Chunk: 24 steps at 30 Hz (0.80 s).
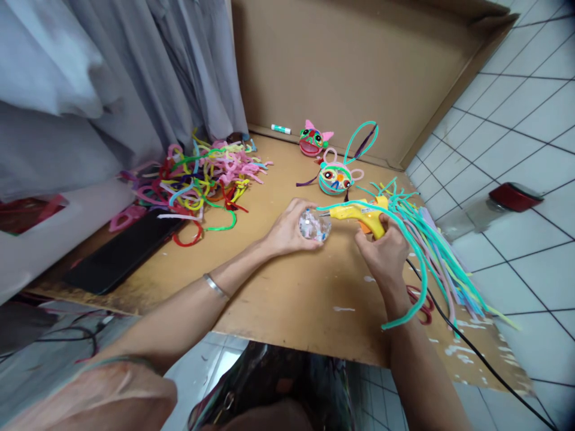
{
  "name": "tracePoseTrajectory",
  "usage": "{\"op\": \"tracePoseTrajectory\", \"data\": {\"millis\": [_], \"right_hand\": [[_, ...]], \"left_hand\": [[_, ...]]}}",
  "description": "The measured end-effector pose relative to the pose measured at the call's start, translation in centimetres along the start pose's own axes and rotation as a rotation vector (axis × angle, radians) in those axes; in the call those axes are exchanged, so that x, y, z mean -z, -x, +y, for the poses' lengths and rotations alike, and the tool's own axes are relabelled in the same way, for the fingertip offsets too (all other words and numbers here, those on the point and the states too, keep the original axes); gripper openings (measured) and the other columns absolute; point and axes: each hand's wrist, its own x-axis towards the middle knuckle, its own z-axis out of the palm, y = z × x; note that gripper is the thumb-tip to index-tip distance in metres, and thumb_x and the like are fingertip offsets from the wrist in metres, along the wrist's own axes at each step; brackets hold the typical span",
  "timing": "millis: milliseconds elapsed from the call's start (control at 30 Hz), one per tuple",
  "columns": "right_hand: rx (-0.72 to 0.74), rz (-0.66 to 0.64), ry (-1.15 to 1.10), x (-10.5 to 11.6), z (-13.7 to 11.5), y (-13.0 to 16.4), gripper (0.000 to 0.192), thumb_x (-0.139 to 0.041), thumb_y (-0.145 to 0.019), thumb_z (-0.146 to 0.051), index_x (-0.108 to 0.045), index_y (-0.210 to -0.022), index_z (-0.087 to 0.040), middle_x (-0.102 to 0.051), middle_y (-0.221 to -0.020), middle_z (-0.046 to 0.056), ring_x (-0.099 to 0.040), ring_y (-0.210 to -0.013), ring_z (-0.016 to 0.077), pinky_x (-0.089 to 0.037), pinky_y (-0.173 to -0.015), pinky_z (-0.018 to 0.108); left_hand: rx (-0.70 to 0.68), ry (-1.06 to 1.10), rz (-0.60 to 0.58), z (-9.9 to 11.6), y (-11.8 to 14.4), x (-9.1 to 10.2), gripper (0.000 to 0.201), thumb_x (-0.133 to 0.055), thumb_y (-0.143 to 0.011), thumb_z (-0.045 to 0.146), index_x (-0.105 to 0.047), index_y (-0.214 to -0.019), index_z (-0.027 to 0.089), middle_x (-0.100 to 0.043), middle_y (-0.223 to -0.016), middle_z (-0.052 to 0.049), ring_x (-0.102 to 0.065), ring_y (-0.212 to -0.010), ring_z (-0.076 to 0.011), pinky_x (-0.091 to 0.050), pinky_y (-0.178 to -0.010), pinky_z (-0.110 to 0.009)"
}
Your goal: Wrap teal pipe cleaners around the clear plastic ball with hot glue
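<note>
Likely a home craft corner, cardboard board [278,287] on tiled floor [516,131], pipe cleaners [202,179], curtain [135,78]

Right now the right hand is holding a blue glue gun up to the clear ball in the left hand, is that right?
Not quite: the head view shows the glue gun is yellow, not blue. The right hand holds it up to the clear ball in the left hand.

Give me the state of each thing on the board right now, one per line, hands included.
left hand: closed around the clear ball
clear ball: held on the board, glue gun tip at it
right hand: gripping the glue gun
glue gun: held level, nozzle pointing left
teal pipe cleaner: draped over the right hand
pipe cleaner pile: loose, tangled
two finished faces: lying apart, untouched
scissors: lying flat, partly hidden
</note>
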Motion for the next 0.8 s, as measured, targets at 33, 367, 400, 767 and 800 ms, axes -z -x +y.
{"op": "tracePoseTrajectory", "data": {"millis": [33,367,400,767,800], "right_hand": [[-0.003,-0.006,0.002,0.02,0.0,0.02,0.054,-0.055,-0.067,-0.05,-0.06,-0.108,-0.016,-0.071,-0.092,0.014,-0.068,-0.09,0.0341,-0.053,-0.083,0.048],[0.025,0.02,-0.009,-0.14,0.33,0.08,0.05,-0.056,-0.069,-0.049,-0.059,-0.108,-0.018,-0.07,-0.093,0.013,-0.067,-0.088,0.0313,-0.053,-0.082,0.046],[0.023,0.016,-0.009,-0.14,0.34,0.08,0.05,-0.056,-0.069,-0.048,-0.059,-0.108,-0.018,-0.07,-0.093,0.012,-0.067,-0.088,0.0311,-0.053,-0.082,0.046],[0.002,-0.038,-0.033,0.29,0.49,-0.05,0.041,-0.057,-0.069,-0.046,-0.058,-0.101,-0.02,-0.068,-0.082,0.008,-0.065,-0.078,0.0281,-0.052,-0.075,0.042],[0.012,-0.047,-0.034,0.42,0.45,-0.02,0.039,-0.057,-0.069,-0.045,-0.058,-0.099,-0.02,-0.068,-0.081,0.007,-0.065,-0.076,0.0271,-0.051,-0.074,0.04]], "left_hand": [[-0.004,0.003,0.0,-0.04,0.01,0.0,0.075,-0.083,-0.054,0.036,-0.053,-0.122,0.021,-0.058,-0.119,-0.009,-0.059,-0.113,-0.0276,-0.05,-0.099,-0.042],[-0.034,0.014,-0.007,-0.13,0.03,0.13,0.074,-0.084,-0.055,0.037,-0.055,-0.122,0.024,-0.058,-0.12,-0.009,-0.058,-0.116,-0.028,-0.048,-0.103,-0.044],[-0.032,0.014,-0.007,-0.13,0.02,0.14,0.074,-0.084,-0.055,0.037,-0.055,-0.122,0.024,-0.058,-0.12,-0.009,-0.058,-0.116,-0.0282,-0.048,-0.103,-0.044],[-0.025,0.021,-0.007,-0.38,0.06,-0.04,0.075,-0.084,-0.056,0.038,-0.054,-0.123,0.024,-0.058,-0.121,-0.009,-0.058,-0.117,-0.0274,-0.048,-0.103,-0.044],[-0.022,0.021,-0.003,-0.37,0.06,-0.05,0.074,-0.084,-0.056,0.037,-0.054,-0.123,0.024,-0.058,-0.121,-0.009,-0.058,-0.116,-0.0273,-0.048,-0.103,-0.044]]}}
